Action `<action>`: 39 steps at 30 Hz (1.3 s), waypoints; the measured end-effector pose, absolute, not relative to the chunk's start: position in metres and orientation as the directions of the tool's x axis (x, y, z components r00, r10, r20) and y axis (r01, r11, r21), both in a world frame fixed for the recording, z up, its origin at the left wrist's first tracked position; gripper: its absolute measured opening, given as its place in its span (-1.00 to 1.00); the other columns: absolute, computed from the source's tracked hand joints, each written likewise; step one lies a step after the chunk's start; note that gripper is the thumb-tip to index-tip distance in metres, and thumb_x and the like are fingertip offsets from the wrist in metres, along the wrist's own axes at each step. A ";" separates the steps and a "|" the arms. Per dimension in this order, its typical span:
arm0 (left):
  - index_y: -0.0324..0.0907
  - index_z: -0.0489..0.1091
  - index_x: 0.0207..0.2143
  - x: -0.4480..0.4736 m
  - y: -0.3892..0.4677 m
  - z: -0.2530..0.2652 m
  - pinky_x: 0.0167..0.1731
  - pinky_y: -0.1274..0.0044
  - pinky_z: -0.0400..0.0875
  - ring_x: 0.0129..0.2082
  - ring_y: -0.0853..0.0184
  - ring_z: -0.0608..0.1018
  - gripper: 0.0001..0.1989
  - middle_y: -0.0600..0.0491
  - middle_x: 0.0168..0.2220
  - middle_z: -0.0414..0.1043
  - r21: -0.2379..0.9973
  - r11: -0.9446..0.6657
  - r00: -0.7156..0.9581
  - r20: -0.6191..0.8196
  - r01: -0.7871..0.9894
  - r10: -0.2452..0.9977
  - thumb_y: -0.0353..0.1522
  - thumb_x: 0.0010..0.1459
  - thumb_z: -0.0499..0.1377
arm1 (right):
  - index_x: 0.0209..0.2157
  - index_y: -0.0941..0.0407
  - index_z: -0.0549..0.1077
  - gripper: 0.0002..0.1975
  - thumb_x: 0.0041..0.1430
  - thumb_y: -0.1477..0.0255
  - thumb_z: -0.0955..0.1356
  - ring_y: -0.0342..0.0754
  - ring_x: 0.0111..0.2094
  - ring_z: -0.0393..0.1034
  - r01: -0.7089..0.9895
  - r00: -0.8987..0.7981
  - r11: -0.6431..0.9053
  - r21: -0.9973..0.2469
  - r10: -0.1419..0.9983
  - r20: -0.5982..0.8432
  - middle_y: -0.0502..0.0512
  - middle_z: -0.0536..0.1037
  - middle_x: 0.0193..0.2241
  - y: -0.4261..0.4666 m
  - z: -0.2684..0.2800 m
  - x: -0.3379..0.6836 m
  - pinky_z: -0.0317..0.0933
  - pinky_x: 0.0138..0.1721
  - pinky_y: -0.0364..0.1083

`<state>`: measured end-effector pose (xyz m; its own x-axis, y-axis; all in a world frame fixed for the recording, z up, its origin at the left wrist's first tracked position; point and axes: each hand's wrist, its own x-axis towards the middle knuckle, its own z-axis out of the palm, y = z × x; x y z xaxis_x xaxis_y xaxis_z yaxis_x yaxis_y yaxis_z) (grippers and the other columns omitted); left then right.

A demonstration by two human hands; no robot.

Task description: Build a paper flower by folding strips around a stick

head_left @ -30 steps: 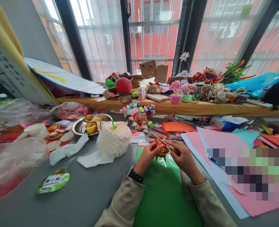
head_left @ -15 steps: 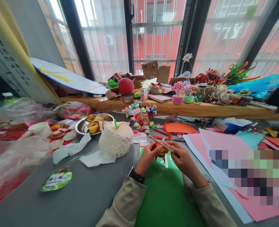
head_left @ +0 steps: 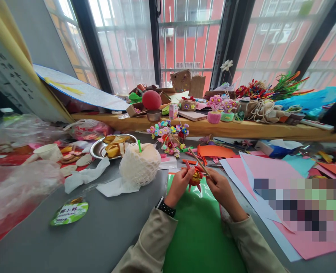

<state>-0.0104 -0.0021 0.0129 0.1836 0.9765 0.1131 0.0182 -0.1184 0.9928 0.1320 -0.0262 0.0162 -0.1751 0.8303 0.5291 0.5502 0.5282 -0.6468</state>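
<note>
My left hand (head_left: 179,186), closed, pinches the edge of a small red and gold flower-like paper piece (head_left: 195,179) with pointed petals. In my right hand (head_left: 219,186), also closed, is a thin wooden stick (head_left: 198,160), slanting up and to the left along the far side of the paper piece. Whether the stick touches the piece is hard to tell. Both hands are over a green mat (head_left: 202,235). Right of my right hand lie sheets of pink paper (head_left: 270,170).
A coconut in white netting (head_left: 141,168) with a green straw stands left of my hands. Behind it is a metal bowl (head_left: 95,151) with peels. Colourful small flowers (head_left: 169,136) stand ahead. A green label (head_left: 69,214) lies at left. Crafts crowd the wooden sill (head_left: 122,124).
The stick has swung from leaning across between both hands to a steeper slant. My right hand has shifted slightly right, and more of the paper piece shows.
</note>
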 end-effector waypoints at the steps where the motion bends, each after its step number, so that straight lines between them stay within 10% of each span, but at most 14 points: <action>1: -0.29 0.29 -0.54 -0.010 -0.003 0.013 -0.55 0.63 0.25 -0.54 0.45 0.36 -0.60 0.08 -0.57 0.29 0.995 -0.102 0.205 0.101 -0.004 0.974 -0.09 -0.08 0.04 | -0.18 0.12 0.38 -0.60 -0.05 0.60 0.14 -0.03 -0.14 0.29 0.555 -0.170 0.522 -0.648 0.833 0.526 0.08 0.46 -0.24 -0.026 0.017 0.133 0.18 -0.15 -0.06; 39: -0.20 0.07 -0.72 -0.014 0.001 0.005 -0.65 0.61 0.02 -0.67 0.49 0.14 -0.51 0.17 -0.70 0.06 0.959 -0.153 0.193 0.108 0.238 0.975 0.02 -0.04 -0.15 | -0.23 0.09 0.45 -0.62 -0.05 0.60 0.17 -0.05 -0.20 0.30 0.443 -0.349 0.481 -0.756 0.870 0.349 0.10 0.44 -0.20 -0.027 0.024 0.146 0.12 -0.11 -0.05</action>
